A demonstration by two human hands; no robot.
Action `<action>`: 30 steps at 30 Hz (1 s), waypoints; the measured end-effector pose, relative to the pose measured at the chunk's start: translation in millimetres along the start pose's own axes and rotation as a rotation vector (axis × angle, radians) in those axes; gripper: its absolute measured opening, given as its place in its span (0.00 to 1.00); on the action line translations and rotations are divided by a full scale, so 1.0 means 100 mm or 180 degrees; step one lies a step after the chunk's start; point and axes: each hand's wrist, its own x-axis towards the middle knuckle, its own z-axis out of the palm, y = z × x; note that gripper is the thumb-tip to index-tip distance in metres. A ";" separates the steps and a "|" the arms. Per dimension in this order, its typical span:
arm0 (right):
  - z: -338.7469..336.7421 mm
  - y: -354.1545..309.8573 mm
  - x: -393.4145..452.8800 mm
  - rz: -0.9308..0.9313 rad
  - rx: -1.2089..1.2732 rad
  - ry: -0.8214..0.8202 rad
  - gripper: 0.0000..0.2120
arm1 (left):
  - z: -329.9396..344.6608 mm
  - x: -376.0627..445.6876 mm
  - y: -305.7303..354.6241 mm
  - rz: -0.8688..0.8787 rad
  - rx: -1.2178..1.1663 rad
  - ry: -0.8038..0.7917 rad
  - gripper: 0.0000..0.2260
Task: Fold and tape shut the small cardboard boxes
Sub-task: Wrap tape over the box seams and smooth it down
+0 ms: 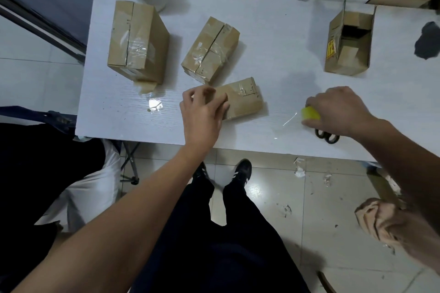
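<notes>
Head view: white table (273, 59) is carrying four cardboard boxes. At 10 o'clock, the large taped box (137, 40) is lying flat. At 11 o'clock, the mid taped box (210, 50) is sitting angled, seam up. At table centre, the small box (242, 100) is lying under the left hand (202, 112), whose grip is curling round the box's near-left end. At 3 o'clock, the right hand (338, 107) is grasping the yellow tape roll (309, 113), a clear strip trailing toward the left. Black scissors (327, 137) are lying just below that hand. At 1 o'clock, the open box (348, 43) is standing, flaps up.
</notes>
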 end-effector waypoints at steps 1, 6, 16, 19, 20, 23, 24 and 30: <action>-0.01 0.00 -0.01 0.0020 0.0053 -0.0015 0.20 | 0.03 0.01 -0.03 -0.0169 -0.0349 -0.0092 0.08; -0.47 -0.02 -0.19 0.0244 0.1204 -0.0489 0.16 | 0.04 0.08 0.00 -0.0070 -0.0931 -0.0588 0.11; -1.87 -0.23 -0.94 0.0087 0.1641 0.0375 0.18 | -0.10 0.13 0.28 -0.0072 -0.0742 -0.1123 0.10; -1.94 -0.24 -0.99 -0.0067 0.1936 0.0563 0.16 | -0.17 0.18 0.36 -0.0234 -0.0910 -0.1217 0.07; -1.94 -0.23 -1.00 -0.0123 0.2113 0.0626 0.15 | -0.22 0.20 0.40 -0.0253 -0.0991 -0.1149 0.06; -1.94 -0.20 -1.06 -0.0417 0.2775 0.0796 0.08 | -0.52 0.28 0.63 -0.0452 -0.1552 -0.0605 0.08; -1.93 -0.19 -1.07 -0.0512 0.3041 0.0856 0.09 | -0.66 0.31 0.75 -0.0641 -0.1950 -0.0532 0.10; -1.79 -0.21 -1.15 -0.1022 0.4450 0.0998 0.07 | -1.33 0.33 1.21 -0.2225 -0.5279 -0.2321 0.32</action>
